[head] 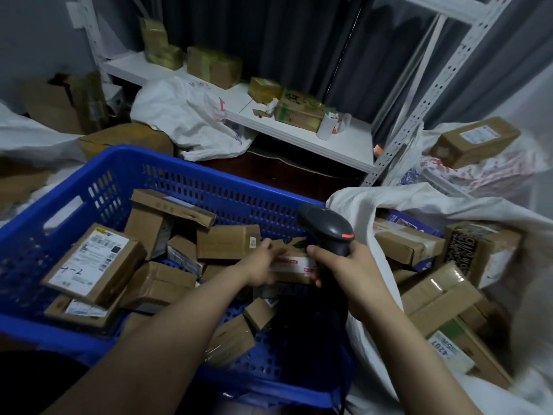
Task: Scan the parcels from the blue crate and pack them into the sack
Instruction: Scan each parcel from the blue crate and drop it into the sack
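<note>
**A:** Start with the big picture. The blue crate (209, 187) sits front and left and it's a long way from empty. I count a dozen or so cardboard parcels (92, 262) heaped inside, with patches of the perforated floor showing between them.

**B:** And the white sack (389, 199) gapes open just beside it on the right, already holding a good stack of boxes (440, 295). I'd call it somewhere past the midpoint, though what's buried in the sack is hidden from us.

**A:** Now the scanner (326, 226). The right hand (353, 274) is wrapped firmly round its handle, head up over the crate's right end, a red light showing on its side.

**B:** The left hand (260, 265) has its fingers curled round one end of a small taped parcel (294, 262), low in the crate, right against the scanner grip.

**A:** So this one looks mid-scan, not yet packed. Whether its label faces the scanner, I can't tell. After it, the rest of the heap needs the same treatment.
</note>
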